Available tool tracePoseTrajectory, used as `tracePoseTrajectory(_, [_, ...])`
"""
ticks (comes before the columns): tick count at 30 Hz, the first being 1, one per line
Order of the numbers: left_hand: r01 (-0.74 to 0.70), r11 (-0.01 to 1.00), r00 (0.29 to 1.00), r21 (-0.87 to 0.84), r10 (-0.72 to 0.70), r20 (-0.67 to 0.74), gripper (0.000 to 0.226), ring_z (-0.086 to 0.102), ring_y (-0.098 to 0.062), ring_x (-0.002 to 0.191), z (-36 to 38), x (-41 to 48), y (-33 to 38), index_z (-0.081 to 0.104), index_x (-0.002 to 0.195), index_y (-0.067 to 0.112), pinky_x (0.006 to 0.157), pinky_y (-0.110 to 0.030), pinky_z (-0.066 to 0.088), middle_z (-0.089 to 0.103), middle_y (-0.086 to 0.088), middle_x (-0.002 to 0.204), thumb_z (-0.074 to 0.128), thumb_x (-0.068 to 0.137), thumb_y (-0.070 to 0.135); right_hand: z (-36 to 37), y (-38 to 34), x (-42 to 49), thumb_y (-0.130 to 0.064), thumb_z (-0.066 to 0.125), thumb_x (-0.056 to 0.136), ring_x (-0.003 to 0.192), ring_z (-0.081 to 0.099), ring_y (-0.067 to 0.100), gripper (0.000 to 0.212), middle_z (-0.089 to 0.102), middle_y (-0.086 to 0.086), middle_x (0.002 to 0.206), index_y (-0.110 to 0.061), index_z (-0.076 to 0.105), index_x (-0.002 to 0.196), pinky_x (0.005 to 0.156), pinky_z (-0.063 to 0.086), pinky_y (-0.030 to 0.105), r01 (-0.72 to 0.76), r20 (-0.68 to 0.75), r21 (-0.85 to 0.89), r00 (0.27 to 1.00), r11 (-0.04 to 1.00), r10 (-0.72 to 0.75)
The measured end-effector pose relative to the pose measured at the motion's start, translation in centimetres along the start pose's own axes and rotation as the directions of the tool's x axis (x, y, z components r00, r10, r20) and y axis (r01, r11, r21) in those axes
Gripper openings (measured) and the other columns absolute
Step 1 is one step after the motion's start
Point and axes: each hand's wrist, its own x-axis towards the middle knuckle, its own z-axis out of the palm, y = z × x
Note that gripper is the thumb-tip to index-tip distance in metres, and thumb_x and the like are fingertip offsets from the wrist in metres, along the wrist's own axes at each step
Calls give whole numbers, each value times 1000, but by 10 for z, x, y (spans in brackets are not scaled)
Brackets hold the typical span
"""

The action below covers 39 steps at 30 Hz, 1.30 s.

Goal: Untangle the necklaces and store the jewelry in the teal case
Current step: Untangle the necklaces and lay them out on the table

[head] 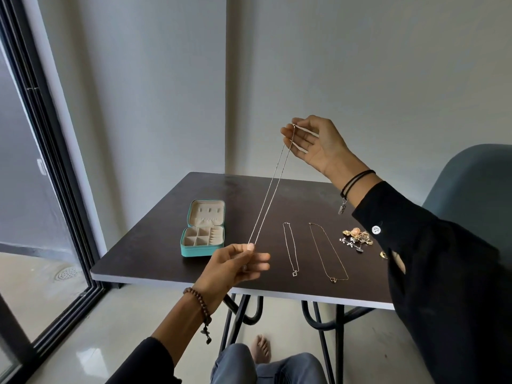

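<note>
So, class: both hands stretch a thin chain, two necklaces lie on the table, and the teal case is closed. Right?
One slip: the teal case lies open, per the head view. The left hand and right hand stretch the thin chain; two necklaces lie on the table.

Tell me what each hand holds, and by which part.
One thin necklace, stretched taut in the air: the right hand pinches its top end, the left hand pinches its bottom end.

The right hand [313,142] is raised far and right, thumb and forefinger pinched on a chain [273,181]. The left hand [235,261] is held lower and nearer, pinched on its other end.
</note>
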Motion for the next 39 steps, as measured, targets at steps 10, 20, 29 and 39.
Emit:
tracePoseTrajectory(10, [-44,981,990,188,69,-126,31,69,-17,78,-4,-1,-15,72,97,-4,71,-23,58,71,-22,90,69,85,25,-14,24,24,-1,74,86,73,63,13,15,75,11,98,-9,73,99,51,41,17,85,-91,-363,988,928,-126])
tracePoseTrajectory(20, [-261,827,936,497,344,-80,9,72,-17,74,-10,0,-10,72,98,18,70,-28,61,74,-1,79,70,90,23,-25,45,48,-6,66,91,69,61,9,19,77,2,97,-16,72,106,57,41,20,187,-20,-635,966,749,-258])
tracePoseTrajectory(29, [-208,733,942,648,328,-68,15,70,-1,73,-6,13,-10,75,102,17,68,-14,55,74,4,83,67,93,27,-31,60,71,-13,64,99,94,67,-5,15,78,-10,95,-15,73,111,82,49,15,296,69,-783,915,546,-398])
tracePoseTrajectory(39, [-91,560,967,824,248,-62,19,67,1,86,-9,26,-16,76,102,34,82,-33,59,74,19,89,70,88,44,-41,95,93,-14,62,101,97,70,6,10,78,-9,94,-15,69,108,80,53,14,331,158,-831,912,447,-379])
